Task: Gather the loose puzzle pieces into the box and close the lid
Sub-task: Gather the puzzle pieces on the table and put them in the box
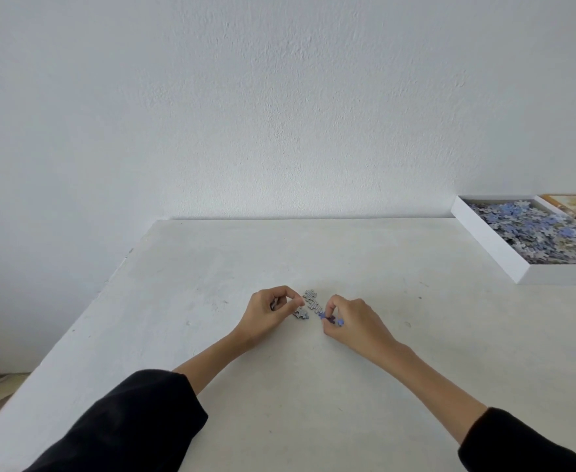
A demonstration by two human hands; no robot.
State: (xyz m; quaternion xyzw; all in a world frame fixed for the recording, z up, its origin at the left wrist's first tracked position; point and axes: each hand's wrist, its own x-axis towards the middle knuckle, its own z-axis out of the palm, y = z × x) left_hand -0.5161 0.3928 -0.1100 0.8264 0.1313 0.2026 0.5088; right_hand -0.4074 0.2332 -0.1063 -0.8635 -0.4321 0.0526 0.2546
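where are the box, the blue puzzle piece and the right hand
box (pixel 485 241): head view, on its white outer side wall.
blue puzzle piece (pixel 322 315): head view, on the tab poking out from the pinch.
right hand (pixel 356 321): head view, on the back of the hand.

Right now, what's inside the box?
The box holds a heap of blue and grey pieces. They hide its floor; its right end is out of frame.

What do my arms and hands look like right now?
Both arms wear loose black long sleeves, the left sleeve and the right sleeve, which leave the forearms bare. The left hand and right hand are bare too, with no gloves or watch visible.
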